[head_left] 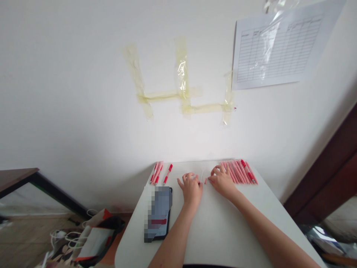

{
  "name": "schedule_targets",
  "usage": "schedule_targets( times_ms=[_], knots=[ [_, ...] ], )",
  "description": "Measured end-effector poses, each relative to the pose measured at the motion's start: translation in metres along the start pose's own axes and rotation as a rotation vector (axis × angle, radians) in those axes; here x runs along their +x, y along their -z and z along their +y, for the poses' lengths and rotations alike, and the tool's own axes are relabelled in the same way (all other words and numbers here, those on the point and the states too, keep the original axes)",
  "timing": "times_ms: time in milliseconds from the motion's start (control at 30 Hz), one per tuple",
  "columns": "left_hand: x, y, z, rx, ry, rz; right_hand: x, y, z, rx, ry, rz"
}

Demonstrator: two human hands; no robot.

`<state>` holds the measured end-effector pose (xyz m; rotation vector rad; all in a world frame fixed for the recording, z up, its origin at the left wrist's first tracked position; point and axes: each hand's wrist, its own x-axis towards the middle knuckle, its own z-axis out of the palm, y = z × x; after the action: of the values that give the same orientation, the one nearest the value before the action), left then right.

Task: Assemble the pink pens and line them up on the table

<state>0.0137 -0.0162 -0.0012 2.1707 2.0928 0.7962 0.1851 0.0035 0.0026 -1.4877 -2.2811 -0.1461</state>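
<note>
Left hand [192, 188]: palm down, fingers bent, thumb and forefinger drawn near each other by a thin white stick [202, 175]. From where I stand, I cannot tell whether they are pinched on it.

Right hand [223, 182]: palm down, fingers curled, well apart from a clasp with its fellow. Fingertips just beside a small red piece [205, 181]; whether they hold anything, I cannot tell.

Stick and red piece: in the gap between the hands, stick nearer the left, red piece nearer the right.

Pen row [240, 172]: pink, laid side by side, beginning at the right hand's fingers and running outward to its right. One pen with a deeper red clip and grip, the red pen [248, 171], lies near the outer end.

Single pen [167, 175]: red-ended, set aslant to the left of the left hand, apart from it.

Pen cluster [157, 173]: several pens close together, farther left of the same hand.

Phone [158, 216]: left of the left forearm, screen mostly masked.

Table [214, 227]: white, under both hands.

Wall [83, 82]: white, beyond the hands; bears yellowed tape [182, 70] and, up and right of the right hand, a ruled sheet [279, 54].
</note>
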Motion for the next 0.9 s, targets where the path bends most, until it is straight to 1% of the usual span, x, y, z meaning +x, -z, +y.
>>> schedule_targets(
  times_ms=[133,233,433,600,667,767,867,900],
  knots=[
    [0.002,-0.004,0.000,0.000,-0.015,0.039,0.000,0.002,-0.007,-0.034,0.003,0.006],
    [0.003,-0.005,0.000,-0.021,0.000,0.075,0.000,0.002,-0.010,-0.047,0.000,0.015],
    [0.005,0.002,-0.001,-0.117,0.066,0.158,0.001,-0.002,-0.011,-0.046,0.009,0.035],
    [0.007,0.004,-0.004,-0.167,0.058,0.182,0.002,-0.007,-0.009,-0.045,0.007,0.050],
    [0.008,0.002,-0.006,-0.186,0.060,0.207,0.002,-0.009,-0.006,-0.020,-0.024,0.085],
    [0.009,0.001,-0.008,-0.214,0.048,0.243,0.003,-0.010,0.001,0.057,-0.108,0.165],
    [0.008,0.003,-0.009,-0.218,0.034,0.230,0.002,-0.007,0.009,0.129,-0.193,0.248],
    [0.008,0.004,-0.009,-0.212,0.031,0.216,0.002,-0.006,0.011,0.134,-0.200,0.266]
  ],
)
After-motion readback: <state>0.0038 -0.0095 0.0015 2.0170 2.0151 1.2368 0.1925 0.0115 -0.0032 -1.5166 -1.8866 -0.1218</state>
